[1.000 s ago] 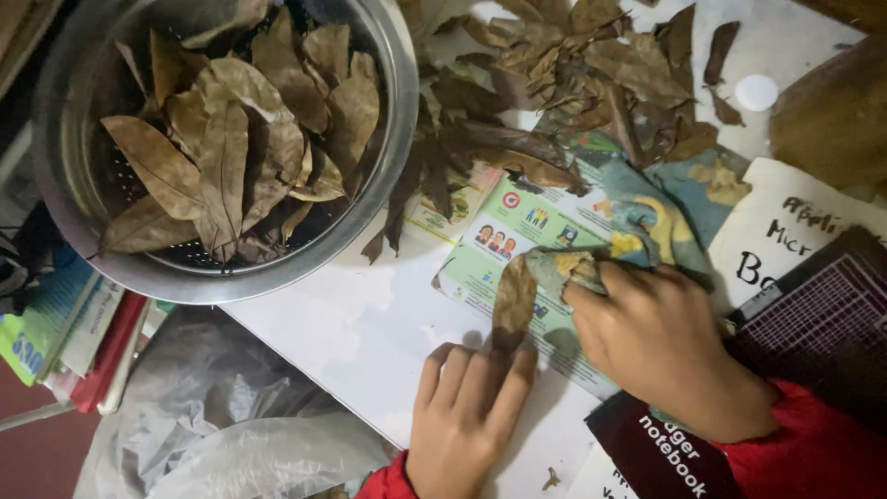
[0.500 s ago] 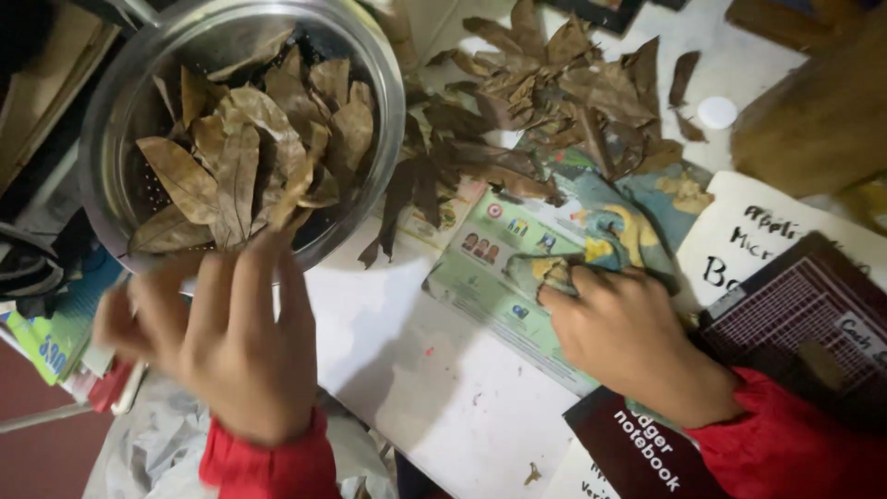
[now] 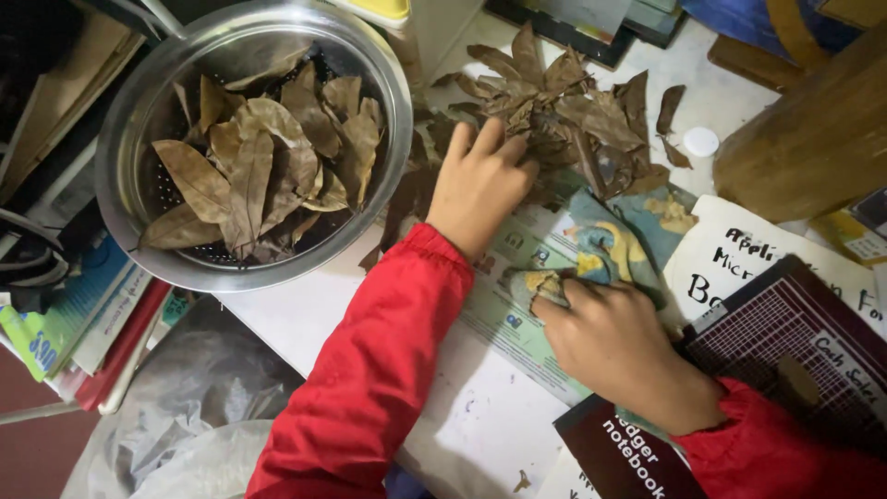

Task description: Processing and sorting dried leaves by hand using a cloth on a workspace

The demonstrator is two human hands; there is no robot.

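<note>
Dry brown leaves (image 3: 564, 115), curled and brittle-looking, lie in a loose pile on the white tabletop (image 3: 305, 323), beyond a colourful printed sheet (image 3: 536, 277). Left hand (image 3: 476, 185): fingers (image 3: 490, 139) slightly spread and extended, tips resting on the near edge of the pile; no leaf visibly gripped. Right hand (image 3: 614, 346): fingers curled together, pressing a small greyish-blue cloth (image 3: 536, 285) onto the printed sheet, thumb side toward the pile. Both arms in red sleeves (image 3: 370, 388). To the left of the pile, just beside the left hand, a perforated round metal colander (image 3: 129, 139) holds more flat brown leaves of the same kind. A dark maroon notebook (image 3: 628, 457) lies near the right wrist.
</note>
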